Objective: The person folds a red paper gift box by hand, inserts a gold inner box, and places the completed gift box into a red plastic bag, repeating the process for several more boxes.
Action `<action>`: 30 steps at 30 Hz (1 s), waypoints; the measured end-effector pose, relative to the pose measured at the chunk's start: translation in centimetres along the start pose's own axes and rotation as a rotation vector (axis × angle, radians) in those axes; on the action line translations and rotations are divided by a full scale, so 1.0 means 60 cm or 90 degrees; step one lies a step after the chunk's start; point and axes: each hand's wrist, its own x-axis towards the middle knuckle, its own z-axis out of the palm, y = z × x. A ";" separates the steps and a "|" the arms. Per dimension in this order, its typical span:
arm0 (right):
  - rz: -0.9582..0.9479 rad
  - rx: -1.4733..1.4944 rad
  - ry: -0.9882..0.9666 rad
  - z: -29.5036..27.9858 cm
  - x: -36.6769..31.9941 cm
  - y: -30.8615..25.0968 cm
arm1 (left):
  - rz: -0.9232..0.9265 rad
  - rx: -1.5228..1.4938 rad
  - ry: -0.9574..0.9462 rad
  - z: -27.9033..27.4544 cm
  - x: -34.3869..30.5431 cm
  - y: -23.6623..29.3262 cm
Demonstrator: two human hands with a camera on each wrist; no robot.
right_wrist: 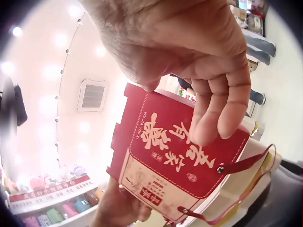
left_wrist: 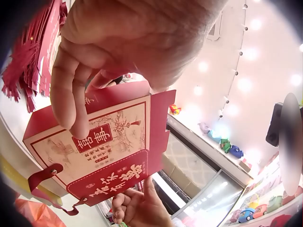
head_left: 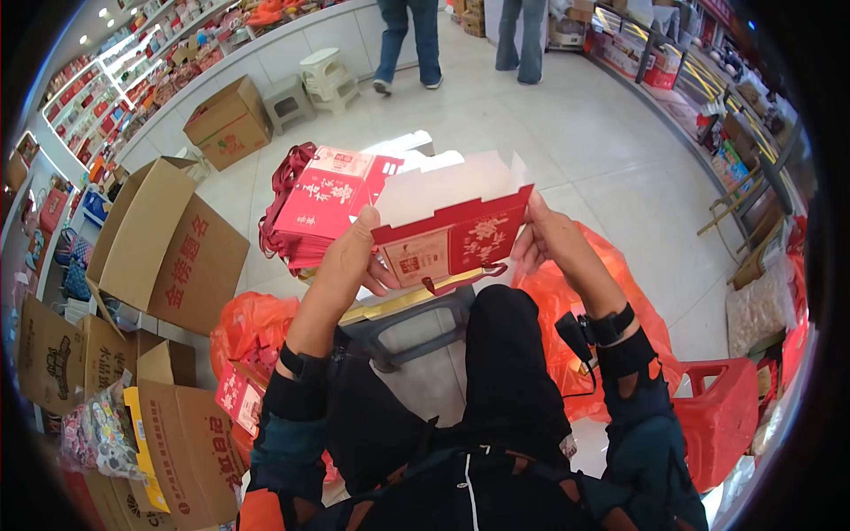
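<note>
Between my two hands is a red and cream paper gift box [head_left: 456,243], its notched flaps standing up and white inner side showing. My left hand [head_left: 352,257] grips its left end, thumb at the upper edge and fingers on the printed face, as the left wrist view shows. At the opposite end my right hand [head_left: 551,237] holds the box by its edge, with fingers lying against the lettered face [right_wrist: 173,142]. A dark red ribbon handle [left_wrist: 47,189] hangs from two metal eyelets. Beside my left hand lies a stack of flat red boxes [head_left: 323,195] with ribbons bunched at its side.
Under the work is a grey plastic stool [head_left: 412,332]. Orange plastic bags [head_left: 611,265] lie at both sides of my legs. Open cardboard cartons [head_left: 199,265] stand at left, a red plastic stool [head_left: 722,420] at right. Two people's legs [head_left: 407,44] show across the floor.
</note>
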 end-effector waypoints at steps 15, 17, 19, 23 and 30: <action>-0.311 0.282 0.020 0.074 0.044 -0.013 | -0.013 0.003 0.044 -0.009 0.003 -0.009; -0.319 0.235 0.050 0.079 0.047 -0.009 | -0.009 -0.005 0.076 -0.018 0.000 -0.025; -0.329 0.188 0.082 0.084 0.051 -0.004 | -0.003 -0.012 0.106 -0.014 -0.009 -0.030; -0.347 0.114 0.131 0.101 0.050 0.000 | 0.243 -0.037 0.155 0.019 -0.019 -0.041; -0.360 0.133 0.136 0.115 0.040 -0.016 | 0.228 -0.174 0.143 0.041 -0.007 -0.014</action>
